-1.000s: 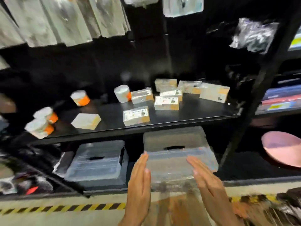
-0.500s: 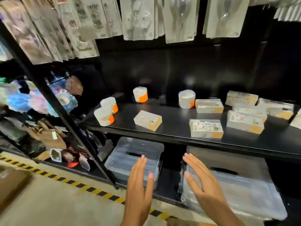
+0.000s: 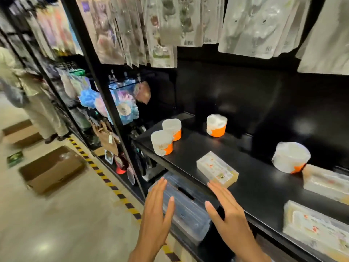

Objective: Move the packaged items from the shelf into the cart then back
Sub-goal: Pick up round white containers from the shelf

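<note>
Packaged items lie on a black shelf (image 3: 188, 154). Two white-and-orange round tubs (image 3: 167, 137) stand at its left end, another tub (image 3: 216, 125) sits further back and a fourth (image 3: 290, 157) is to the right. A clear rectangular box (image 3: 217, 170) lies near the front edge, and more boxes (image 3: 317, 225) lie at the far right. My left hand (image 3: 157, 212) and my right hand (image 3: 226, 212) are held out flat, palms facing each other, empty, below and in front of the shelf edge. No cart is in view.
Clear plastic bins (image 3: 187, 205) sit under the shelf behind my hands. Hanging packets (image 3: 162, 29) fill the rack above. A black upright post (image 3: 105, 103) divides the shelving. A cardboard box (image 3: 51, 169) lies on the floor to the left, and a person (image 3: 32, 95) stands beyond it.
The view has swung left along the shelving and moved closer; the tubs and boxes have shifted right in the view. Both hands stay flat and empty in front of me.
</note>
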